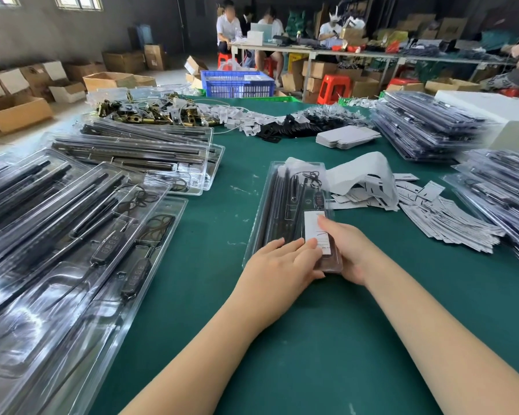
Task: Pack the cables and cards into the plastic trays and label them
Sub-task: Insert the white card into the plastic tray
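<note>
A clear plastic tray [277, 202] holding black rods and a cable with a switch lies on the green table in front of me. A white card [312, 226] sits in its near right compartment. My left hand [277, 265] lies flat on the tray's near end, fingers pressing the card's lower edge. My right hand [346, 250] grips the tray's near right corner, thumb on the card. A heap of loose white cards and label backing [369, 181] lies just right of the tray.
Open filled trays [72, 229] cover the table's left side. Closed tray stacks [426, 127] stand at the right. Brass fittings [150, 112], white clips and black parts lie across the back. People sit at a far table.
</note>
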The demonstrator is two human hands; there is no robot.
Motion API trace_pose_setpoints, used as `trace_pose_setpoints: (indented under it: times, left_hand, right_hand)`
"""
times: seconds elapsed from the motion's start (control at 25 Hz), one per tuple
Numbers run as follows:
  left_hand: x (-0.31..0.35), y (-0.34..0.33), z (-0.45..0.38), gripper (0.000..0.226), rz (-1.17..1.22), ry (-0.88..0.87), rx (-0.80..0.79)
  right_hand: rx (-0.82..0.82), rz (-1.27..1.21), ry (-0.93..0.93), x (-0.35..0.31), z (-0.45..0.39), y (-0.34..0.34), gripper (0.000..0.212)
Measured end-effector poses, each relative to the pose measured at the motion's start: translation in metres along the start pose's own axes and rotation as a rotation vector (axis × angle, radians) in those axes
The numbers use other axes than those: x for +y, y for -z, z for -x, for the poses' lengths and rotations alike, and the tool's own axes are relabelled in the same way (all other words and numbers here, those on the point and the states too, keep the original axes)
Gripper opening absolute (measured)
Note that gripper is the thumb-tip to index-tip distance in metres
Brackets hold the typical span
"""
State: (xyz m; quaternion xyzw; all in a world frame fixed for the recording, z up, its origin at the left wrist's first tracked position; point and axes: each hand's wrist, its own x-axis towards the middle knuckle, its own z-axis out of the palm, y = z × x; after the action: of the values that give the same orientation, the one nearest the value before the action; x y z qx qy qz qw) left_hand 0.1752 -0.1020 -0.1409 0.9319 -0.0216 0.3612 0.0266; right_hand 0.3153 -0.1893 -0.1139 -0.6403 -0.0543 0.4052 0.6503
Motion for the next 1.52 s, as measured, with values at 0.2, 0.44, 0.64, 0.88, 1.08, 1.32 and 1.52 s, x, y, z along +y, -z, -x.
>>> trace_pose_setpoints:
  times: [0.2,0.44,0.64,0.88,1.08,1.32,1.52]
  left_hand:
    - [-0.007,0.005,0.002,0.069,0.259,0.559,-0.039]
    - [-0.024,0.008,-0.003,0.031,1.154,1.064,-0.082]
    - [-0.029,0.011,-0.005,0.011,1.249,1.139,0.003]
    - [-0.032,0.007,-0.004,0.014,1.182,1.186,0.07]
    - [-0.031,0.002,-0.007,0.024,1.199,1.214,0.096]
    - [-0.035,-0.003,-0.006,0.02,1.196,1.207,0.151]
    - [-0.036,-0.003,-0.007,0.02,1.211,1.214,0.132]
  right_hand:
    - [0.121,-0.197,0.262,0.008,-0.007,-0.008,0.024]
    - [0.108,-0.378,0.367,0.01,-0.002,-0.015,0.027]
    - [0.009,-0.445,0.352,0.018,0.005,-0.028,0.017]
    - [-0.026,-0.407,0.391,0.026,0.006,-0.031,0.011]
    - [-0.07,-0.39,0.404,0.028,0.006,-0.03,0.013]
    - [-0.068,-0.346,0.417,0.029,0.004,-0.031,0.016]
    - [-0.053,-0.359,0.396,0.028,0.004,-0.029,0.014]
